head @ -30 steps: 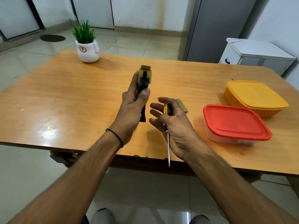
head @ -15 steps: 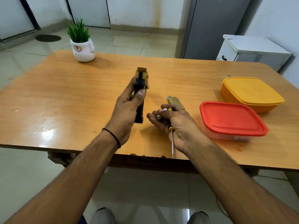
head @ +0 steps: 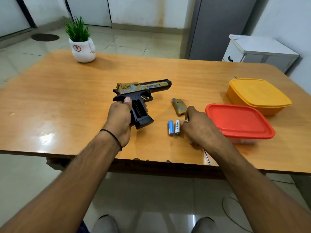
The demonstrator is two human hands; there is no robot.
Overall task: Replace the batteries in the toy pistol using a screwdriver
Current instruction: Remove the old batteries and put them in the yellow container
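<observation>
The black and tan toy pistol [head: 144, 87] lies on its side on the wooden table [head: 67, 98], barrel pointing right. My left hand [head: 120, 118] grips its handle, whose battery compartment [head: 138, 110] faces up, uncovered and empty. The tan compartment cover [head: 179, 106] lies to the right. Two batteries, one blue [head: 171, 127] and one white and gold [head: 177, 126], lie side by side on the table. My right hand [head: 200, 130] rests just right of them, fingertips touching the white one, with the screwdriver in its palm; only the metal shaft [head: 207, 157] shows near the table's front edge.
A red-lidded container [head: 239, 121] sits right beside my right hand, with a yellow container [head: 257, 95] behind it. A potted plant in a white pot [head: 83, 49] stands at the far left. A white cabinet [head: 259, 52] and a grey one stand beyond the table.
The pistol went from upright in my left hand to lying on its side. My right hand moved down to the table, and two batteries now lie beside it.
</observation>
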